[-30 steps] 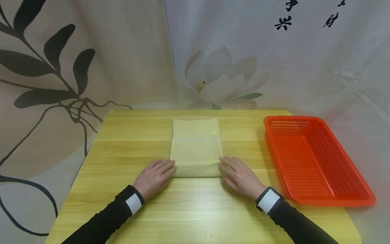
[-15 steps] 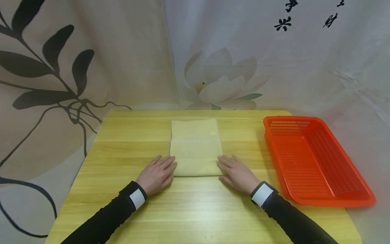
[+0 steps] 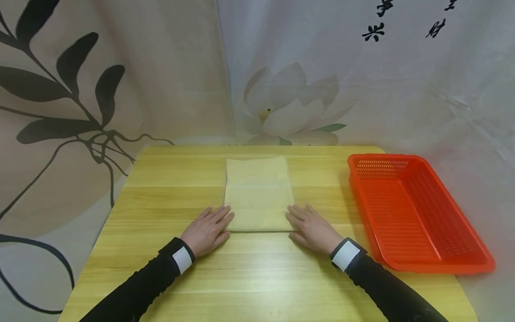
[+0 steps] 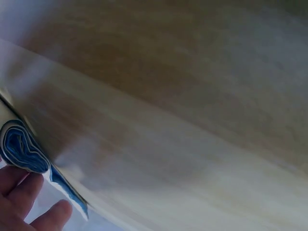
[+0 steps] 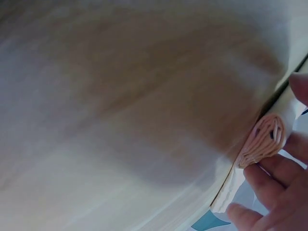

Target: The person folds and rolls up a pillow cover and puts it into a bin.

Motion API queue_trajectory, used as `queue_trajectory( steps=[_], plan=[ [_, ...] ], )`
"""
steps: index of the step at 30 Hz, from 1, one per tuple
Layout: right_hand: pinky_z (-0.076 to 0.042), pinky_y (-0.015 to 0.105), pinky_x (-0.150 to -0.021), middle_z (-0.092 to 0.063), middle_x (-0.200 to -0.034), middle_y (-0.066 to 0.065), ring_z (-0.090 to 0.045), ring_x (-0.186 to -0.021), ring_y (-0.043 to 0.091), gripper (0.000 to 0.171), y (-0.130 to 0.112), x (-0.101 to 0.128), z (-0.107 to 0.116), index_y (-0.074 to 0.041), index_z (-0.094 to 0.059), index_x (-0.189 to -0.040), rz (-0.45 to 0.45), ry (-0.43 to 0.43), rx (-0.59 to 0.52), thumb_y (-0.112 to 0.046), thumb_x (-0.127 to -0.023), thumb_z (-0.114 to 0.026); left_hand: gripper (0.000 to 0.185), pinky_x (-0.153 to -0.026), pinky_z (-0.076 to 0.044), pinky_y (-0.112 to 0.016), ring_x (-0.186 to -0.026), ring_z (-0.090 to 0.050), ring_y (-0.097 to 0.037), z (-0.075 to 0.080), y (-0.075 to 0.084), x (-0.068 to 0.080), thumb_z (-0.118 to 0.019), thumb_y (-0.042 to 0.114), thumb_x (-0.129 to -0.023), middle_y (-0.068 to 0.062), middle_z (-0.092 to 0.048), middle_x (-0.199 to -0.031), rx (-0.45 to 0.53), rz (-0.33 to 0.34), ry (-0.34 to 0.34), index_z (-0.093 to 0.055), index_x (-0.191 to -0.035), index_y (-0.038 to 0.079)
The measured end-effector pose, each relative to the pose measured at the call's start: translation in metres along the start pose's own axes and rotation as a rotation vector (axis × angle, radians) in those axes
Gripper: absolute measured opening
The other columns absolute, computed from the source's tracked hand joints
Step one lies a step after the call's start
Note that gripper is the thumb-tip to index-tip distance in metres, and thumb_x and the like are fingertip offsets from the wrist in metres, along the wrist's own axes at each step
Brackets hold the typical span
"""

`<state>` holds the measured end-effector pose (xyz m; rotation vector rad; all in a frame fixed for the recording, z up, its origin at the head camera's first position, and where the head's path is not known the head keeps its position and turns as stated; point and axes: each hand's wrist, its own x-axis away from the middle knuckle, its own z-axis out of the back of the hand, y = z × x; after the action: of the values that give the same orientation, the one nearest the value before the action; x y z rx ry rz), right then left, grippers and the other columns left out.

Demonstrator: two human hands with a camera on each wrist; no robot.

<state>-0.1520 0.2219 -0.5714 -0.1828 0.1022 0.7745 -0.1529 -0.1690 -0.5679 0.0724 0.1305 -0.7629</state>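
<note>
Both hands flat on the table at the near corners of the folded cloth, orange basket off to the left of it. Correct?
Not quite: the orange basket sits to the right of the folded cloth, at the table's right edge, as the head view shows. The rest stands: the left hand and right hand lie flat at the cloth's near corners.

On the pale cloth backdrop [image 3: 402, 89] behind the table, near its upper right corner, stand a few black brush-written characters [image 3: 373, 30], cut off by the top edge of the view, and only one, which looks like 兴, shows whole; nothing else carries writing.
</note>
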Motion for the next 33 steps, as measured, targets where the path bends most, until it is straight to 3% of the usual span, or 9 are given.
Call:
queue_trajectory(
  steps=[7,15,28,33],
  plan=[
    [-0.033,0.065,-0.123,-0.051,-0.160,0.023,-0.050,-0.147,0.039,0.065,0.0006,0.0000,-0.0013,0.001,-0.058,-0.150,-0.015,-0.024,0.001,-0.033,-0.099,-0.077,0.060,-0.118,-0.042,-0.063,-0.150,-0.049,-0.034,-0.0040,-0.0050,0.0014,-0.066,0.035,-0.106,-0.018,-0.049,-0.163,0.042,-0.005,-0.046,-0.054,-0.156,0.005],
    [-0.031,0.067,-0.123,-0.047,-0.162,0.022,-0.047,-0.150,0.039,0.066,0.0030,0.0008,-0.0044,0.001,-0.055,-0.153,-0.018,-0.045,-0.003,-0.034,-0.100,-0.076,0.059,-0.116,-0.044,-0.065,-0.150,-0.048,-0.036,-0.0004,-0.0034,0.0020,-0.066,0.032,-0.107,-0.019,-0.049,-0.163,0.019,-0.020,-0.065,-0.053,-0.156,0.003],
    [-0.033,0.067,-0.122,-0.050,-0.161,0.022,-0.051,-0.147,0.039,0.066,0.0041,-0.0014,-0.0060,0.000,-0.057,-0.151,-0.015,-0.041,0.002,-0.036,-0.100,-0.076,0.057,-0.113,-0.046,-0.065,-0.146,-0.053,-0.035,-0.0001,-0.0039,0.0003,-0.070,0.030,-0.104,-0.019,-0.054,-0.159,-0.002,-0.026,-0.036,-0.058,-0.153,0.003],
    [-0.034,0.067,-0.122,-0.053,-0.159,0.020,-0.053,-0.146,0.038,0.062,0.0045,-0.0016,-0.0066,0.000,-0.059,-0.150,-0.017,-0.030,-0.001,-0.033,-0.100,-0.076,0.057,-0.116,-0.044,-0.064,-0.144,-0.056,-0.034,-0.0004,-0.0025,0.0007,-0.074,0.030,-0.101,-0.017,-0.056,-0.157,-0.038,-0.027,0.010,-0.061,-0.150,0.006]
  ],
)
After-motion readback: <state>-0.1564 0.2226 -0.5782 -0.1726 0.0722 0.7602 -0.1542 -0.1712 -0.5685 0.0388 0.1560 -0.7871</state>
